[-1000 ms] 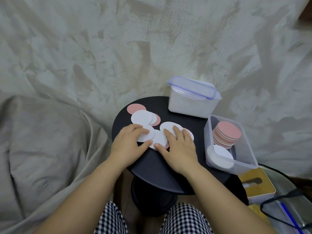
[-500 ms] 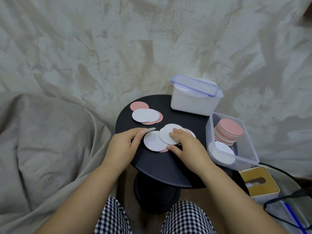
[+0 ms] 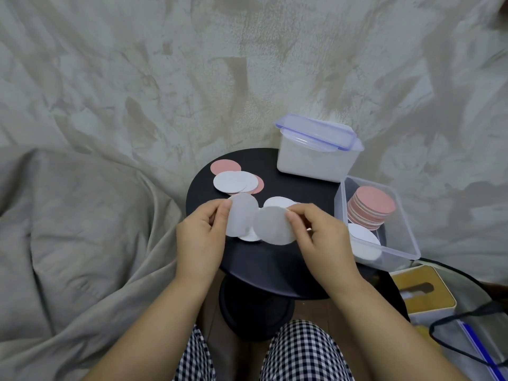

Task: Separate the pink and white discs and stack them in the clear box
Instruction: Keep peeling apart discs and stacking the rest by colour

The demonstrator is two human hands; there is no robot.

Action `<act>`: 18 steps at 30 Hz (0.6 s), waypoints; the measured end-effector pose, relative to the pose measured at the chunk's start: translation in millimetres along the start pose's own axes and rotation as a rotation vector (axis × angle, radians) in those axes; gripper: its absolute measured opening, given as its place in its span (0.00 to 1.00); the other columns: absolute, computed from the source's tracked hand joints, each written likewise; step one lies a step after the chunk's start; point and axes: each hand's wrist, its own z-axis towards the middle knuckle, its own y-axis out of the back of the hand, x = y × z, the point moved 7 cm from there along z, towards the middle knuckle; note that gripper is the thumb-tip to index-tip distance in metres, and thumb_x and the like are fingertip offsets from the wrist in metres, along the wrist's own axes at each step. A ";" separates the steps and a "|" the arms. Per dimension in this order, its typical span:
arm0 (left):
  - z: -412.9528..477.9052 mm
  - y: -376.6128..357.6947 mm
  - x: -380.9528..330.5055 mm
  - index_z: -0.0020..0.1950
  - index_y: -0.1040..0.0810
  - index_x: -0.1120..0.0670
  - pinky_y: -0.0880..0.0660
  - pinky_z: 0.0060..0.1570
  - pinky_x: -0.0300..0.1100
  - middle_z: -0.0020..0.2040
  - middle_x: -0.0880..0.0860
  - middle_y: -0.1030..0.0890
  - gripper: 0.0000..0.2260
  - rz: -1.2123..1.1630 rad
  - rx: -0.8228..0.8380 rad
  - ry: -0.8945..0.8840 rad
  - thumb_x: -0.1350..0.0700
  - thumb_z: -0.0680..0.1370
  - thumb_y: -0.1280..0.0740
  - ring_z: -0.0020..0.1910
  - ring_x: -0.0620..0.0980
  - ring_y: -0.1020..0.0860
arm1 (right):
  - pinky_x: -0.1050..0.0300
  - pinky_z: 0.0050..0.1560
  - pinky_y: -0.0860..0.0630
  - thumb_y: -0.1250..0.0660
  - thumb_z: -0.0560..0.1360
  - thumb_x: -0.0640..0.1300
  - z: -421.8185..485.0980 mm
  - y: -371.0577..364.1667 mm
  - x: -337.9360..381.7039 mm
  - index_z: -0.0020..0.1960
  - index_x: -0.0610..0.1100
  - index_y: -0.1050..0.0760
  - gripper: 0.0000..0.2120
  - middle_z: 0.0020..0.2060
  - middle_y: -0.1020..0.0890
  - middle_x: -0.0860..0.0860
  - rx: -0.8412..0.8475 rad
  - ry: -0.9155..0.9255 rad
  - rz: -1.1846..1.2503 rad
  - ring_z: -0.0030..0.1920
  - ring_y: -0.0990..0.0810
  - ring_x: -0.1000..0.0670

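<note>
One wide-angle camera, worn on the head, looks forward and steeply down at close range. The left hand (image 3: 199,237) and right hand (image 3: 321,239) sit mid-frame. The black table (image 3: 264,259) lies under the fingers (image 3: 292,215), and the clear box (image 3: 404,235) is just beyond the right fingertips.

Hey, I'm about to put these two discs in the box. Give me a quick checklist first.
1. The left hand has a firm pinch on the left white disc: ok.
2. The right hand has a firm pinch on the right white disc: ok.
3. No pink disc is stuck behind either held disc: cannot tell.
4. The clear box is open, with no lid on it: ok.
5. The top of the white stack at the box's near end is free: ok.
6. The black table is fully sorted: not ok, loose discs lie at the back.
</note>
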 end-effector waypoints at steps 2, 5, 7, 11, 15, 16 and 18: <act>-4.9 -4.9 -0.5 0.42 0.20 0.45 0.29 0.41 0.26 0.38 0.32 0.20 0.09 -0.070 0.036 0.059 0.54 0.79 0.37 0.40 0.32 0.23 | 0.74 0.38 0.31 0.38 0.77 0.43 0.1 0.5 -1.1 0.42 0.52 0.25 0.07 0.39 0.21 0.60 0.004 -0.125 0.184 0.39 0.24 0.63; -15.7 -14.4 1.8 0.40 0.19 0.43 0.22 0.49 0.44 0.41 0.39 0.17 0.11 -0.170 0.093 0.153 0.54 0.78 0.36 0.43 0.39 0.20 | 0.70 0.30 0.29 0.37 0.77 0.42 -0.1 -3.7 -5.2 0.41 0.52 0.25 0.09 0.38 0.20 0.54 0.006 -0.245 0.364 0.26 0.24 0.58; -23.5 -19.4 3.7 0.42 0.18 0.46 0.22 0.51 0.51 0.42 0.42 0.16 0.07 -0.210 0.136 0.202 0.54 0.77 0.35 0.45 0.42 0.19 | 0.68 0.29 0.28 0.37 0.77 0.42 -1.8 -7.0 -7.3 0.41 0.52 0.25 0.08 0.38 0.20 0.52 0.003 -0.273 0.375 0.23 0.26 0.56; -29.2 -16.2 9.0 0.44 0.17 0.48 0.22 0.50 0.53 0.43 0.48 0.15 0.04 -0.248 0.161 0.234 0.57 0.73 0.29 0.45 0.47 0.17 | 0.63 0.32 0.26 0.34 0.75 0.43 -3.1 -14.7 -11.9 0.41 0.53 0.24 0.06 0.37 0.20 0.53 -0.005 -0.288 0.362 0.27 0.25 0.55; -20.1 13.9 15.2 0.42 0.18 0.48 0.20 0.46 0.45 0.40 0.46 0.15 0.05 -0.183 -0.003 0.199 0.58 0.73 0.29 0.43 0.46 0.17 | 0.74 0.45 0.31 0.31 0.73 0.45 0.2 -24.7 -8.3 0.49 0.52 0.22 0.05 0.47 0.20 0.57 0.047 -0.149 0.111 0.45 0.25 0.61; -17.6 21.8 17.6 0.43 0.19 0.47 0.21 0.46 0.45 0.40 0.45 0.15 0.05 -0.169 -0.037 0.200 0.58 0.73 0.30 0.42 0.45 0.17 | 0.75 0.51 0.35 0.31 0.72 0.47 1.3 -31.1 -4.9 0.54 0.50 0.23 0.10 0.52 0.21 0.56 0.110 -0.080 0.012 0.52 0.27 0.61; -13.2 35.6 25.6 0.43 0.19 0.48 0.21 0.48 0.48 0.40 0.46 0.15 0.04 -0.167 -0.096 0.220 0.57 0.74 0.30 0.42 0.45 0.17 | 0.68 0.62 0.40 0.31 0.72 0.52 1.6 -48.6 -0.1 0.65 0.50 0.29 0.22 0.64 0.28 0.56 0.291 0.005 -0.141 0.66 0.34 0.56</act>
